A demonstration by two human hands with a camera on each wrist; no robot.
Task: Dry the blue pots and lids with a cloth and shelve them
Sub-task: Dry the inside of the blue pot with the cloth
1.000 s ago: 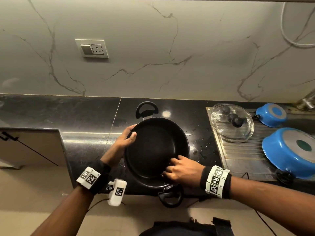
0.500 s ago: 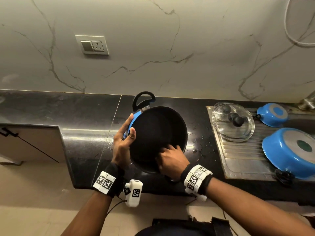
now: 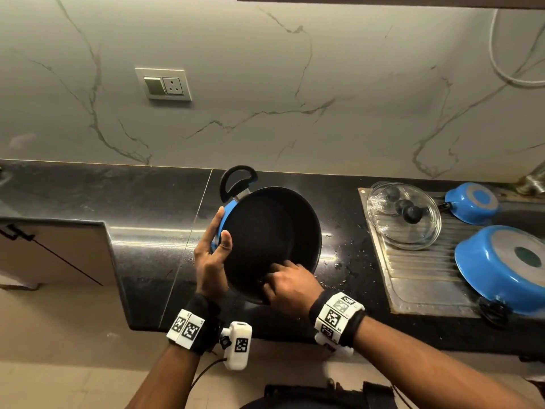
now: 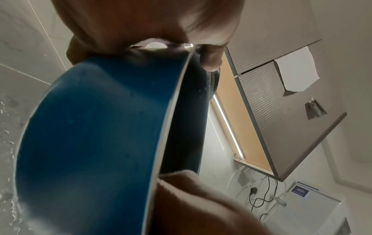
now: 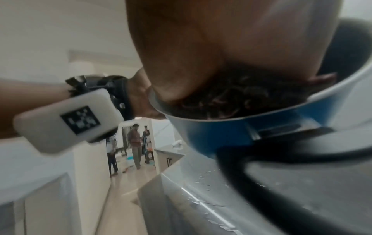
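I hold a blue pot (image 3: 271,240) with a black inside tilted up on its edge over the black counter (image 3: 118,202), its opening turned toward me. My left hand (image 3: 212,255) grips its left rim, thumb inside and fingers on the blue wall (image 4: 90,135). My right hand (image 3: 289,281) is inside the pot near the lower rim, fingers curled on a dark crumpled cloth (image 5: 231,101). The cloth barely shows in the head view. One black loop handle (image 3: 237,180) points up, the other (image 5: 281,152) hangs below my right wrist.
On the steel drainboard (image 3: 418,290) at the right lie a glass lid (image 3: 404,215), a small blue pot (image 3: 472,202) and a larger blue pot (image 3: 501,267), both upside down. Water drops dot the counter. A cabinet door (image 3: 53,252) juts out at the left.
The pot has gone from lying flat on the counter to standing tilted on its edge. My left hand slid round to its left rim; my right hand stayed inside, near the lower rim.
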